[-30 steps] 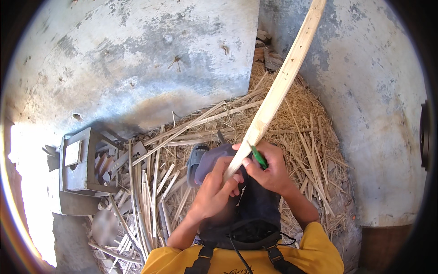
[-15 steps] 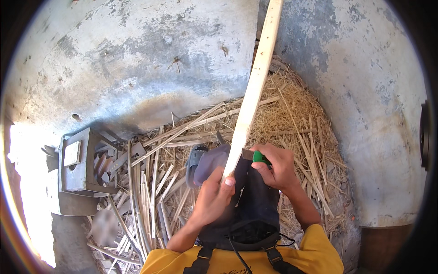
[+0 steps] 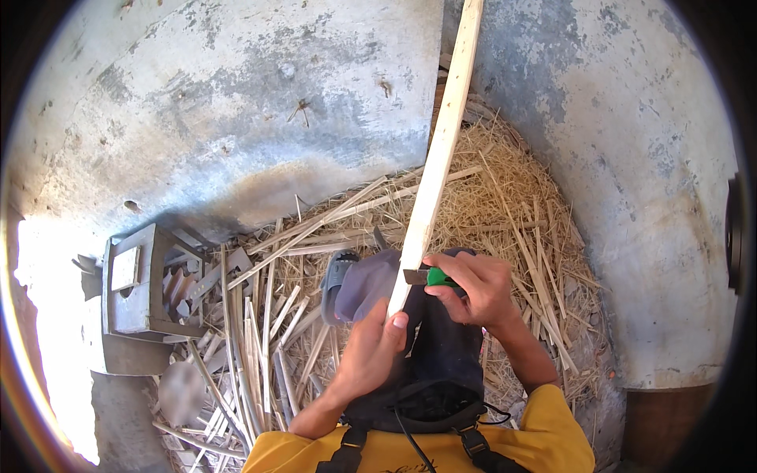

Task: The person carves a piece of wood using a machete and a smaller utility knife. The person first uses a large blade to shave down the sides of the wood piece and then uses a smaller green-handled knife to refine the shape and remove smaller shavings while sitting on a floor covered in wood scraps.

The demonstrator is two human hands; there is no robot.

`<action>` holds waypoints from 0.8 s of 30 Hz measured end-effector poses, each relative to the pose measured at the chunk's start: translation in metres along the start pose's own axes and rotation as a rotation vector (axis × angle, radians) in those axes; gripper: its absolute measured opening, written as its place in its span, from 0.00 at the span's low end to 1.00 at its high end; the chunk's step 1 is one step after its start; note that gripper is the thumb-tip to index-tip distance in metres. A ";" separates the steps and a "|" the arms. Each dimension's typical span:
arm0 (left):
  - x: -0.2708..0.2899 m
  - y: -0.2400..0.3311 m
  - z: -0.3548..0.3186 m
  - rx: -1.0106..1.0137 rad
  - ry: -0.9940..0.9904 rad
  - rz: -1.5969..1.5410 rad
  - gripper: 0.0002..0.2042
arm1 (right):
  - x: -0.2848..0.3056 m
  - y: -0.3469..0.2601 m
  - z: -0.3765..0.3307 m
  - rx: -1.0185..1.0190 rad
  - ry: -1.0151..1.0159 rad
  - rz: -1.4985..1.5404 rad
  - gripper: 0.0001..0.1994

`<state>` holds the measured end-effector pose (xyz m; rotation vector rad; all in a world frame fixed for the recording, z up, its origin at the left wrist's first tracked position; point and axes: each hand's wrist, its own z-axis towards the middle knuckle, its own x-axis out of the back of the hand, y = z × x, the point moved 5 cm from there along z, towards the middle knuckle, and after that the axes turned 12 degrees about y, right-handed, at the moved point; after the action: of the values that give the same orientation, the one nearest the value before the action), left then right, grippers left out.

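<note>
Gripping the pale wooden slat [image 3: 435,165] near its lower end, the left hand [image 3: 371,351] steadies it while the right hand [image 3: 473,288] pinches a green-handled knife [image 3: 426,277] against it, above straw [image 3: 505,197] and a grey box [image 3: 134,284].

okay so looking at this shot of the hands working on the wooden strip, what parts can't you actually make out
Head view only:
- Wooden strip: top end cut off by the upper edge.
- Knife: green handle mostly buried in the right hand; blade edge too small.
- Strip's lower end: hidden behind the left hand.
- Grey box: its inside is in shadow.
- Lap: covered by dark cloth.
</note>
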<state>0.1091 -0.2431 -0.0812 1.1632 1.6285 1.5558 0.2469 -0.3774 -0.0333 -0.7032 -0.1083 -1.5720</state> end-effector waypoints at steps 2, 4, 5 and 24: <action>0.001 0.000 -0.001 0.017 -0.009 0.003 0.19 | 0.000 0.001 -0.001 0.019 0.012 -0.041 0.17; 0.001 0.000 -0.002 0.035 -0.019 0.005 0.19 | 0.002 0.001 -0.002 0.034 0.027 -0.066 0.17; 0.001 0.001 -0.003 0.030 -0.021 0.011 0.19 | 0.002 0.001 -0.003 0.049 0.042 -0.091 0.17; 0.003 -0.012 -0.008 0.000 0.003 -0.090 0.15 | -0.014 0.003 -0.009 0.002 0.059 -0.143 0.15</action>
<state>0.0982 -0.2430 -0.0913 1.0727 1.6597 1.5017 0.2458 -0.3703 -0.0482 -0.6583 -0.1188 -1.7274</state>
